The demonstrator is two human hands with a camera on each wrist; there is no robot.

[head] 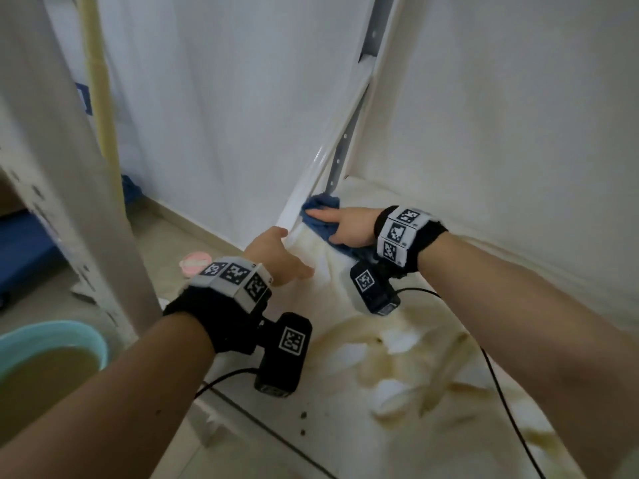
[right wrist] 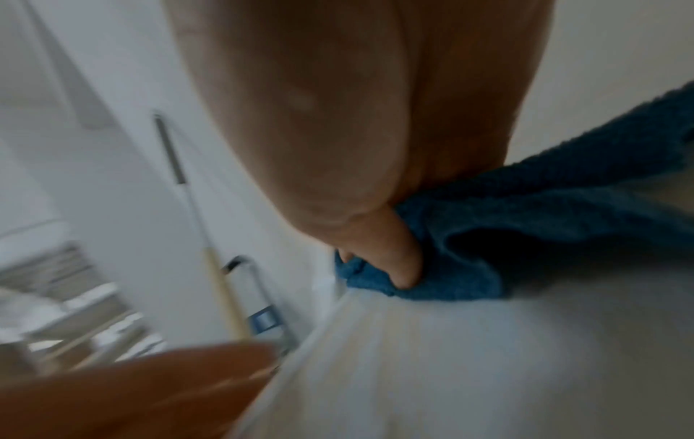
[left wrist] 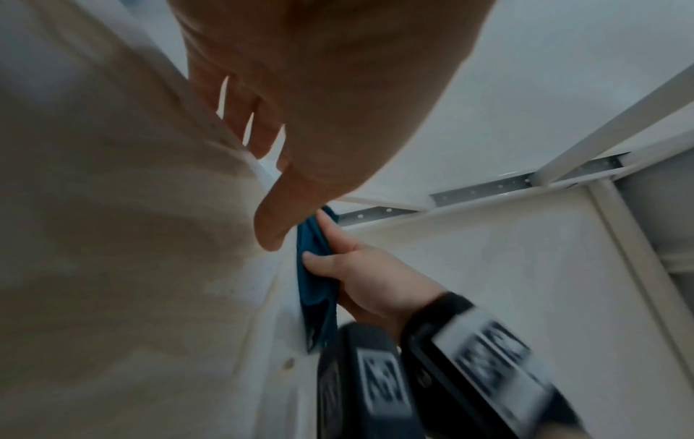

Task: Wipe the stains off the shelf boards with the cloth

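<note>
The white shelf board (head: 332, 423) carries yellowish-brown stains (head: 408, 361) across its middle and right. A blue cloth (head: 325, 203) (left wrist: 313, 285) (right wrist: 525, 193) lies bunched in the board's far left corner, at the foot of the perforated upright (head: 340, 157). My right hand (head: 349, 226) (left wrist: 375, 282) presses it down, with fingers along its top and the thumb (right wrist: 394, 261) tucked into a fold. My left hand (head: 276, 254) (left wrist: 319, 89) rests on the board's left edge just in front of the cloth, holding nothing. Its fingers reach over the rim and its thumb lies on the board.
A teal basin (head: 86, 335) of murky water stands on the floor at lower left. A chipped white post (head: 69, 202) rises beside it, with a pale broom handle (head: 100, 98) behind. A pink round object (head: 195, 262) lies on the floor. Black cables (head: 498, 392) trail over the board.
</note>
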